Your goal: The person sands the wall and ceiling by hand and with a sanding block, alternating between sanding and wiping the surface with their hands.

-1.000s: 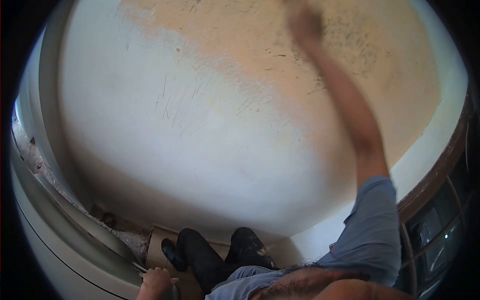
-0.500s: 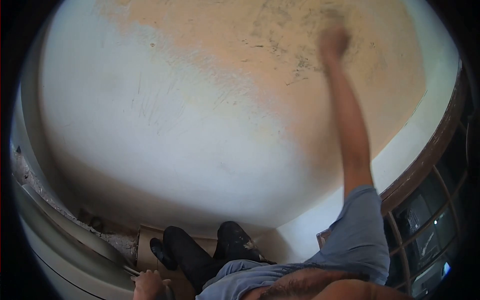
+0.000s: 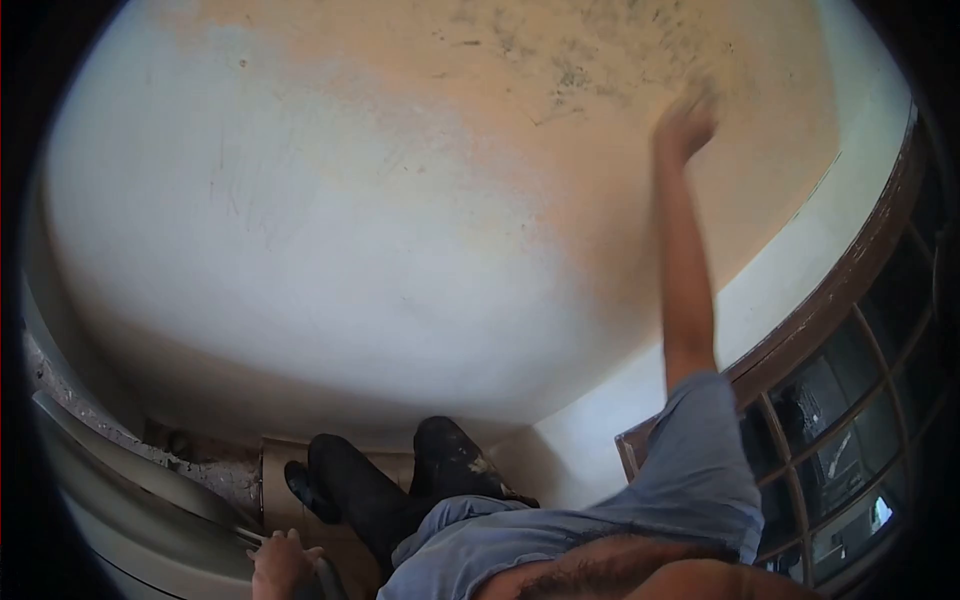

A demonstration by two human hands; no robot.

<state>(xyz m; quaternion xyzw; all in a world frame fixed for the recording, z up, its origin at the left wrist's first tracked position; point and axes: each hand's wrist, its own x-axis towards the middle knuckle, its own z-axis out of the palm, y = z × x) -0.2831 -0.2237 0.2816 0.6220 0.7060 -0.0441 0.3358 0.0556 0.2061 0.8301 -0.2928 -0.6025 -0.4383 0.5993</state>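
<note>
My right hand (image 3: 688,125), blurred by motion, is raised against the orange-tan patch (image 3: 600,190) of the wall. Its fingers are bent up toward the surface, just below dark smudges (image 3: 575,78); whether it holds anything I cannot tell. Low at the left, my left hand (image 3: 285,563) is closed, with knuckles up and fingers curled. A thin, pale metal strip (image 3: 250,535) reaches its fingertips, and what lies within the grip is hidden. The wall's lower left part (image 3: 330,270) is white, with faint scratches and a ragged colour boundary.
A brown-framed window (image 3: 790,460) with dark panes stands at the right. Long grey panels (image 3: 130,500) run along the lower left, near a rough, broken ledge (image 3: 215,475). My dark-trousered legs (image 3: 355,490) are below, over brown cardboard (image 3: 275,480).
My right hand has moved down the wall, away from the darkest smudges. The view has shifted slightly, moving the wall marks up and left. My left hand keeps its grip near the metal strip.
</note>
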